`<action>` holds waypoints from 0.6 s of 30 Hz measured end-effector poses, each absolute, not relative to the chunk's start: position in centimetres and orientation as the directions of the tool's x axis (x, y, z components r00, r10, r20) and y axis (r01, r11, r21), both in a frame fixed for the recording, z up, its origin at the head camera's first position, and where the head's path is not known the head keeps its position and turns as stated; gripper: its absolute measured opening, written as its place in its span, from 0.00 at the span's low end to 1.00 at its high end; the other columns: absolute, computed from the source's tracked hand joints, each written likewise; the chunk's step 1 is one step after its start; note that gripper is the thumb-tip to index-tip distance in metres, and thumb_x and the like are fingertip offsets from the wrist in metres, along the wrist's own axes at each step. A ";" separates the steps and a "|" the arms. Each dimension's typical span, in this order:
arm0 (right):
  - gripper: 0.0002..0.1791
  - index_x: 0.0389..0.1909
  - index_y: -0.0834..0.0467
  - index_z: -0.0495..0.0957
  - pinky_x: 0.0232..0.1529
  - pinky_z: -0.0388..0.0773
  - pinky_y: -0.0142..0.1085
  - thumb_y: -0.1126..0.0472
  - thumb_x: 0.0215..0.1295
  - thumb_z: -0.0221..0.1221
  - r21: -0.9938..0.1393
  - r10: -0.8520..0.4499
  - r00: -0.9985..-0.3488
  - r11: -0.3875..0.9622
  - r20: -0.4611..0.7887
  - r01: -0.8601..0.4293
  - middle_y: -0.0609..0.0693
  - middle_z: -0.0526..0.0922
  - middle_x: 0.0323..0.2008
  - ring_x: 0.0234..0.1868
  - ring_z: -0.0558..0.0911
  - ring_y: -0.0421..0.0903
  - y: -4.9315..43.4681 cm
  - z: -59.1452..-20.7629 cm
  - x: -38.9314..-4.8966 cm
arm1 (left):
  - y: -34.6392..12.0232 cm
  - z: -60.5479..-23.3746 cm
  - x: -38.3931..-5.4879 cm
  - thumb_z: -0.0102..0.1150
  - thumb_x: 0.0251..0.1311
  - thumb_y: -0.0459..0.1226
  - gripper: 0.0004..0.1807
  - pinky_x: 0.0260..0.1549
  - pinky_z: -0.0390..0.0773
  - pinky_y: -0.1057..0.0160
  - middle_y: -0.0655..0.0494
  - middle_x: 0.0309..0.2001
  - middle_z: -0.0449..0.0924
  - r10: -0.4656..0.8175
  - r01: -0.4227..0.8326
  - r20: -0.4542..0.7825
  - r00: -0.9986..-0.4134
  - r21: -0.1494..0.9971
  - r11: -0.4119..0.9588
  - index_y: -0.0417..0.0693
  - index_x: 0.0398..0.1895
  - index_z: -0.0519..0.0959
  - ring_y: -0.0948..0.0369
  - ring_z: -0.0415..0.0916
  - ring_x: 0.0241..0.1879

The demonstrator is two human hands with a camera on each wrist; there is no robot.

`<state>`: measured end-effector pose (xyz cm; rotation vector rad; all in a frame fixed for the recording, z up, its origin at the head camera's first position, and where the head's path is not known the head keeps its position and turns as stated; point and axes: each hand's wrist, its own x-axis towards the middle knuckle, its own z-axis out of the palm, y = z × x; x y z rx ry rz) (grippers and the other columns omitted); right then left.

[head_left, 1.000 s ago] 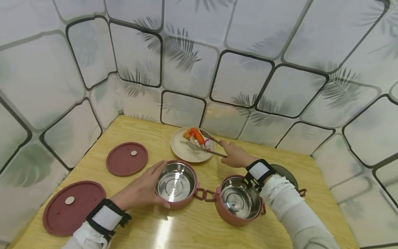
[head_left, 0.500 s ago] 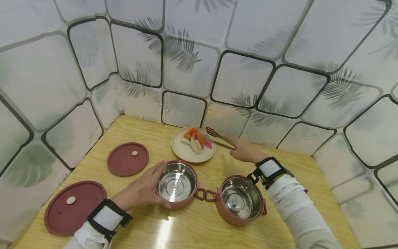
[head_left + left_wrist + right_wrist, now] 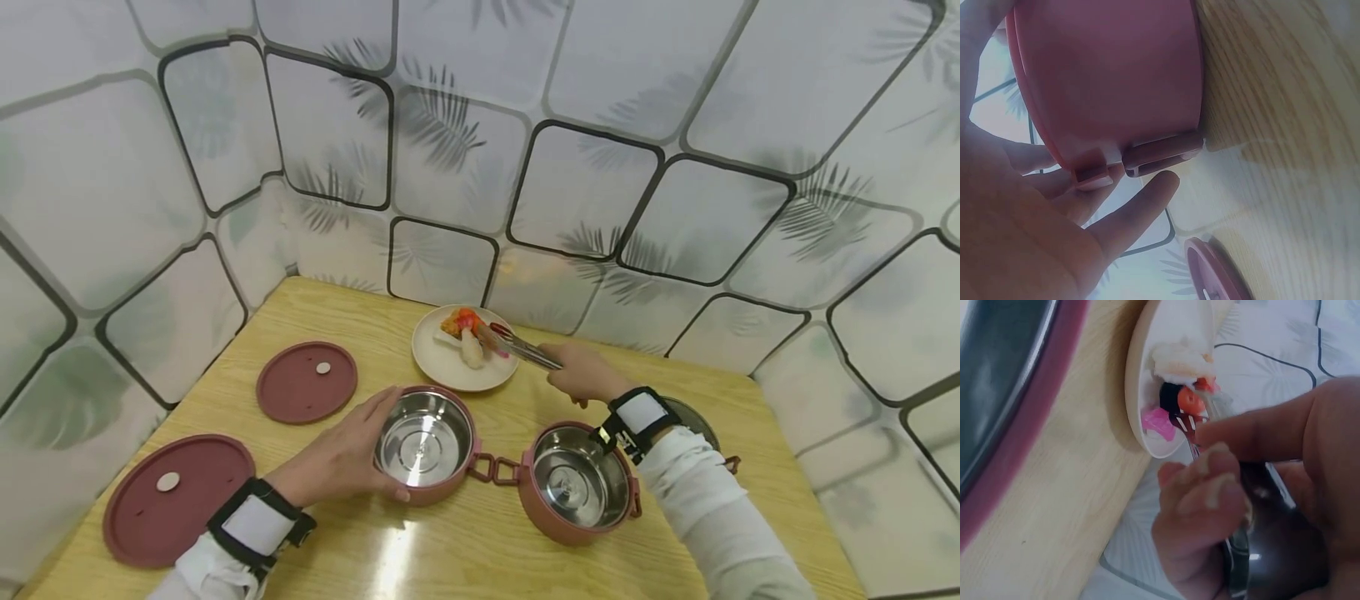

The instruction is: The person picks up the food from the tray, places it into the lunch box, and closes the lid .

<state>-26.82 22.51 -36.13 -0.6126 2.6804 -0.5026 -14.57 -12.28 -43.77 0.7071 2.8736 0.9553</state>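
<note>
My left hand (image 3: 352, 458) holds the side of a small red pot (image 3: 453, 487), thumb and fingers spread around its steel-lined body. In the left wrist view, fingers lie beside the dark red handle (image 3: 1163, 153). My right hand (image 3: 585, 372) grips metal food tongs (image 3: 532, 354), reaching in from the right over a cream plate (image 3: 442, 367). The tongs' slotted tip (image 3: 1188, 425) is close against an orange-red food piece (image 3: 1190, 400) with a black end. A whitish piece (image 3: 1182, 362) and a pink piece (image 3: 1159, 423) lie beside it.
A second red pot (image 3: 547, 517) stands below my right wrist, its handle meeting the first pot's. Two dark red lids (image 3: 303, 387) lie on the left of the wooden table (image 3: 465, 558). A grey-topped round item (image 3: 690, 417) sits partly behind my right forearm. Patterned fabric walls (image 3: 450, 167) surround the table.
The tongs pulled back to the right, then moved in again, their arms now closer together near the orange-red piece. My left hand and the pots have stayed put.
</note>
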 end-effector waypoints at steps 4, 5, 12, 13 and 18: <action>0.31 0.67 0.57 0.57 0.11 0.71 0.38 0.63 0.61 0.48 -0.373 -0.436 -0.863 0.868 -0.254 -0.328 0.64 0.78 0.44 0.10 0.72 0.47 22.0 -36.0 -26.5 | -12.3 -43.8 -14.4 0.69 0.20 0.69 0.73 0.57 0.62 0.47 0.46 0.70 0.45 0.433 0.398 0.089 -0.897 0.589 0.704 0.50 0.71 0.43 0.52 0.48 0.65; 0.31 0.67 0.57 0.57 0.11 0.70 0.38 0.63 0.61 0.49 -0.362 -0.429 -0.867 0.873 -0.253 -0.327 0.63 0.78 0.43 0.10 0.72 0.47 22.0 -36.0 -26.5 | -12.3 -43.7 -14.4 0.69 0.20 0.68 0.73 0.58 0.62 0.47 0.46 0.70 0.45 0.432 0.395 0.086 -0.898 0.591 0.704 0.49 0.71 0.43 0.52 0.48 0.65; 0.30 0.67 0.54 0.58 0.11 0.67 0.36 0.62 0.62 0.49 -0.354 -0.385 -0.892 0.889 -0.235 -0.290 0.60 0.76 0.49 0.10 0.68 0.45 22.4 -36.0 -26.3 | -12.1 -43.6 -14.4 0.69 0.21 0.68 0.73 0.57 0.63 0.47 0.44 0.70 0.46 0.437 0.411 0.102 -0.893 0.577 0.705 0.48 0.71 0.43 0.51 0.49 0.64; 0.30 0.66 0.54 0.59 0.11 0.67 0.36 0.61 0.62 0.49 -0.360 -0.384 -0.895 0.887 -0.227 -0.290 0.60 0.75 0.49 0.10 0.68 0.44 22.5 -36.0 -26.2 | -12.1 -43.6 -14.4 0.69 0.21 0.68 0.73 0.57 0.63 0.47 0.43 0.70 0.46 0.438 0.414 0.106 -0.893 0.575 0.706 0.48 0.71 0.44 0.51 0.49 0.64; 0.29 0.66 0.53 0.60 0.11 0.67 0.37 0.59 0.62 0.50 -0.395 -0.402 -0.899 0.864 -0.172 -0.311 0.60 0.77 0.46 0.09 0.68 0.45 23.4 -35.8 -26.0 | -12.2 -43.6 -14.4 0.69 0.21 0.68 0.72 0.57 0.63 0.47 0.43 0.70 0.47 0.438 0.420 0.114 -0.892 0.566 0.709 0.49 0.71 0.43 0.51 0.50 0.64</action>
